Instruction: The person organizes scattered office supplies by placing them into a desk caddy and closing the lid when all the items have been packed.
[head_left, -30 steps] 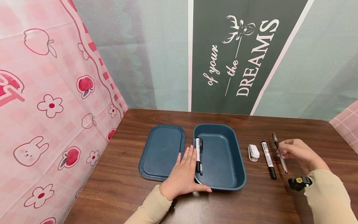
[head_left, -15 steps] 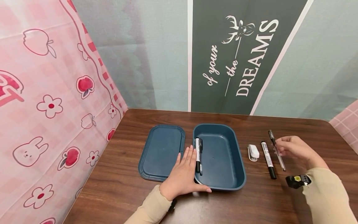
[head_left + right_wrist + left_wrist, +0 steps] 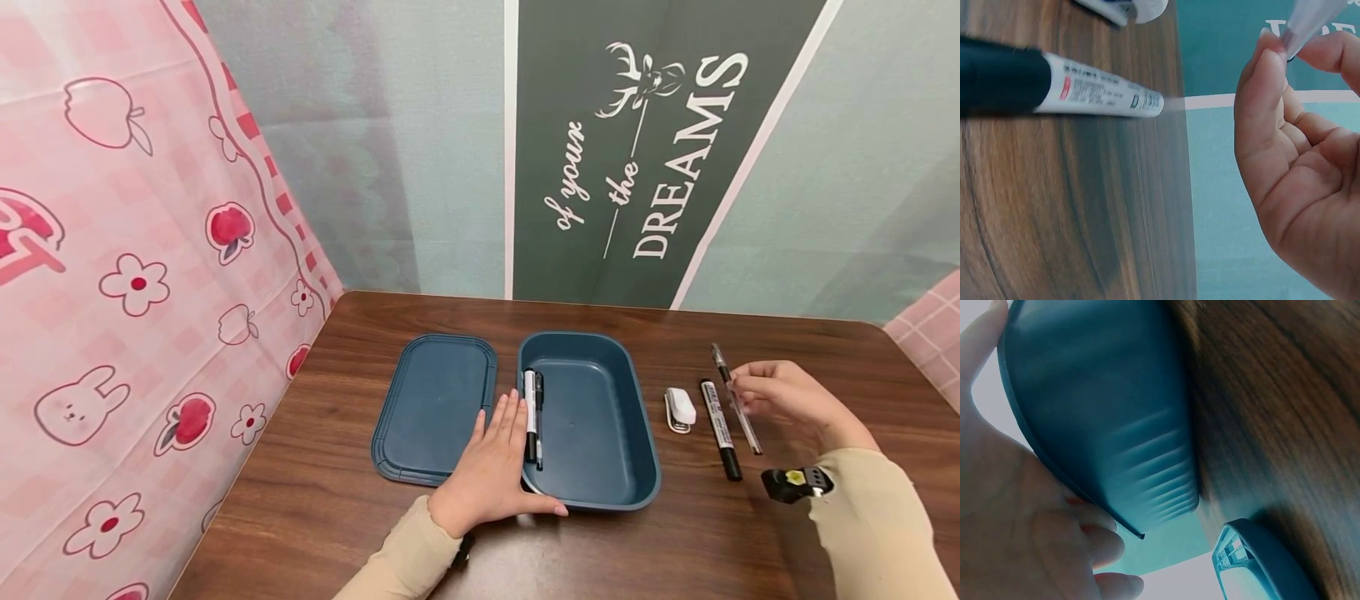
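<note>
My right hand (image 3: 791, 400) pinches a clear-barrelled pen with a dark grip (image 3: 744, 423) between thumb and fingertips, held tilted above the table. Just left of that pen lies a white marker with a black cap (image 3: 720, 429). My left hand (image 3: 486, 471) rests with straight fingers along the left rim of a blue plastic box (image 3: 652, 454), its thumb spread to the near edge. Inside the box, along its left wall, are another white marker (image 3: 530, 408) and a slim black-and-clear pen (image 3: 540, 404). The left wrist view shows the box's ribbed outer wall (image 3: 1097, 412) beside the palm.
A blue lid (image 3: 435, 408) lies flat left of the box, partly behind my left hand. Between box and loose marker sits a small white stapler (image 3: 680, 408). Everything stands on a brown wooden table (image 3: 315, 517), with printed cloths hanging behind and to the left.
My right hand has moved left and slightly away from me with the pen, which now hangs closer to the loose marker. The left hand and the box have stayed in place.
</note>
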`<action>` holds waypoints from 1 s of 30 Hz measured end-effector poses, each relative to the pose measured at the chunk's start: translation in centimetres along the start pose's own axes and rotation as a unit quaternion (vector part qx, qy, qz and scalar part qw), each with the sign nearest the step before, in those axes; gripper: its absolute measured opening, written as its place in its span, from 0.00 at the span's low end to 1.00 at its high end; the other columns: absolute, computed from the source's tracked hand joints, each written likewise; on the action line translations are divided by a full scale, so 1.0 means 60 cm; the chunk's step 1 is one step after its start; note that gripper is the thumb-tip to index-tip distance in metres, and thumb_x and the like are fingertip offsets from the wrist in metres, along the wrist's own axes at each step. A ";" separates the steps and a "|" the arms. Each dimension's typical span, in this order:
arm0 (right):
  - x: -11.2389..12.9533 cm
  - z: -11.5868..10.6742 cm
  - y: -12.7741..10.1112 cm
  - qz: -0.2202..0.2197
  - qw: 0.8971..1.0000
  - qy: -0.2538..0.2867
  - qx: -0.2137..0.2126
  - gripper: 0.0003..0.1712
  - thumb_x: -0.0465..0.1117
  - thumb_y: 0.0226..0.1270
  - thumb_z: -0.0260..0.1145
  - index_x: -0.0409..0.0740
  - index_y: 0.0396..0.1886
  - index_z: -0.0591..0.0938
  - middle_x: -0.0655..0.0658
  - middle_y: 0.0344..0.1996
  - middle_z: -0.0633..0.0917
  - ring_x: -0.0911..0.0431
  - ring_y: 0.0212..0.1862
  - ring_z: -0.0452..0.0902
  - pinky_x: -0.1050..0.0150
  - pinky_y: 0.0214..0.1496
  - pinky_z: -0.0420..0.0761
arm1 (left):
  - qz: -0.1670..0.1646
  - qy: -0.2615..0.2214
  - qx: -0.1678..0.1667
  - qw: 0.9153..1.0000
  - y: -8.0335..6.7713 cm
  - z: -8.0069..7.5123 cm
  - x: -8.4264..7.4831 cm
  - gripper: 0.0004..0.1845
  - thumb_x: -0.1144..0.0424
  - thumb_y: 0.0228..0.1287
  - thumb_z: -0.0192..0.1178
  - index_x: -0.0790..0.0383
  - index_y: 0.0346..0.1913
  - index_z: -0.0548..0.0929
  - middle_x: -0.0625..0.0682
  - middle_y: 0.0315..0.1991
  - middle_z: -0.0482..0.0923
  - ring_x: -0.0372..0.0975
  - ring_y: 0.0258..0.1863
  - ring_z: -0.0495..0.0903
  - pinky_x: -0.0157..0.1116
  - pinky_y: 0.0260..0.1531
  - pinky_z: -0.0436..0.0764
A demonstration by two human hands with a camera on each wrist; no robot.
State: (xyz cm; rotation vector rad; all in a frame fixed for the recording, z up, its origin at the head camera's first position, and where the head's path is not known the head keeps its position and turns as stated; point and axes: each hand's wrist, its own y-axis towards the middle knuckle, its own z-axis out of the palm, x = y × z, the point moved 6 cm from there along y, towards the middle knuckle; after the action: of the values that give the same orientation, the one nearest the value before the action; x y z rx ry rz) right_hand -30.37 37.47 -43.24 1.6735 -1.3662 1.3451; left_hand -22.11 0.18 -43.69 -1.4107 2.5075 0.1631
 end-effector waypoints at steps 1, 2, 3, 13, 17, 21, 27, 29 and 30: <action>0.000 0.001 0.000 -0.003 1.000 0.010 0.003 0.11 0.26 0.68 0.49 0.36 0.34 0.78 0.52 0.26 0.81 0.64 0.27 0.77 0.68 0.30 0.81 | 0.000 0.000 0.001 1.000 0.000 0.000 0.000 0.69 0.21 0.41 0.56 0.68 0.74 0.44 0.60 0.75 0.36 0.49 0.73 0.38 0.52 0.67 0.49; 0.001 0.003 0.000 -0.005 1.000 0.022 0.009 0.12 0.26 0.68 0.49 0.37 0.34 0.79 0.51 0.27 0.81 0.64 0.28 0.78 0.68 0.30 0.81 | -0.001 -0.001 0.001 1.000 0.000 0.000 0.000 0.69 0.21 0.41 0.56 0.68 0.74 0.44 0.60 0.75 0.36 0.49 0.73 0.38 0.52 0.67 0.49; 0.001 0.004 -0.001 -0.005 1.000 0.030 0.009 0.13 0.26 0.68 0.49 0.39 0.34 0.80 0.51 0.28 0.82 0.63 0.28 0.78 0.67 0.30 0.81 | -0.001 -0.001 0.001 1.000 0.000 0.000 0.000 0.69 0.21 0.41 0.56 0.68 0.74 0.44 0.60 0.75 0.36 0.49 0.73 0.38 0.52 0.67 0.49; 0.001 0.013 -0.001 -0.013 0.997 0.067 0.026 0.14 0.26 0.69 0.49 0.41 0.35 0.81 0.49 0.30 0.83 0.63 0.29 0.78 0.68 0.31 0.81 | 0.002 0.005 -0.002 1.000 -0.001 0.000 0.000 0.69 0.21 0.41 0.56 0.69 0.74 0.44 0.61 0.75 0.36 0.49 0.73 0.39 0.52 0.67 0.49; 0.002 0.017 0.002 -0.019 0.997 0.068 0.022 0.14 0.26 0.69 0.50 0.42 0.34 0.79 0.50 0.31 0.82 0.63 0.29 0.77 0.68 0.31 0.80 | 0.001 0.006 0.001 1.000 -0.001 0.002 0.001 0.69 0.21 0.41 0.55 0.68 0.74 0.44 0.60 0.75 0.36 0.49 0.73 0.38 0.52 0.67 0.49; 0.001 0.021 0.003 -0.019 0.996 0.088 0.026 0.13 0.26 0.68 0.50 0.42 0.34 0.79 0.50 0.31 0.82 0.63 0.29 0.77 0.68 0.31 0.80 | 0.001 0.005 0.004 1.000 -0.001 0.004 0.001 0.68 0.21 0.41 0.55 0.68 0.74 0.44 0.60 0.75 0.35 0.49 0.73 0.38 0.52 0.67 0.49; 0.004 0.025 0.004 -0.030 0.992 0.117 0.035 0.14 0.25 0.68 0.50 0.43 0.34 0.80 0.50 0.29 0.82 0.62 0.28 0.78 0.68 0.30 0.80 | 0.000 0.003 0.006 1.000 -0.001 0.005 0.001 0.69 0.21 0.41 0.55 0.67 0.74 0.43 0.59 0.75 0.35 0.49 0.73 0.38 0.51 0.68 0.49; 0.005 0.026 0.006 -0.033 0.991 0.123 0.037 0.15 0.25 0.69 0.50 0.43 0.34 0.81 0.50 0.29 0.82 0.62 0.28 0.78 0.68 0.30 0.80 | -0.001 0.002 0.006 1.000 -0.001 0.005 0.002 0.69 0.21 0.41 0.55 0.67 0.74 0.43 0.59 0.75 0.35 0.49 0.73 0.38 0.51 0.68 0.49; 0.005 0.027 0.007 -0.035 0.991 0.127 0.038 0.15 0.25 0.68 0.50 0.43 0.34 0.81 0.49 0.29 0.82 0.62 0.28 0.78 0.68 0.30 0.80 | -0.001 0.003 0.006 1.000 -0.001 0.005 0.002 0.69 0.21 0.41 0.55 0.67 0.74 0.43 0.59 0.75 0.35 0.49 0.73 0.38 0.51 0.68 0.49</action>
State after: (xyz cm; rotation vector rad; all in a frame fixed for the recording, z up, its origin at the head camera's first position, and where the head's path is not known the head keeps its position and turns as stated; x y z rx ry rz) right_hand -30.21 35.79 -43.53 1.5230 -1.1136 1.5268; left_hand -22.07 0.13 -43.98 -1.4103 2.5073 0.1437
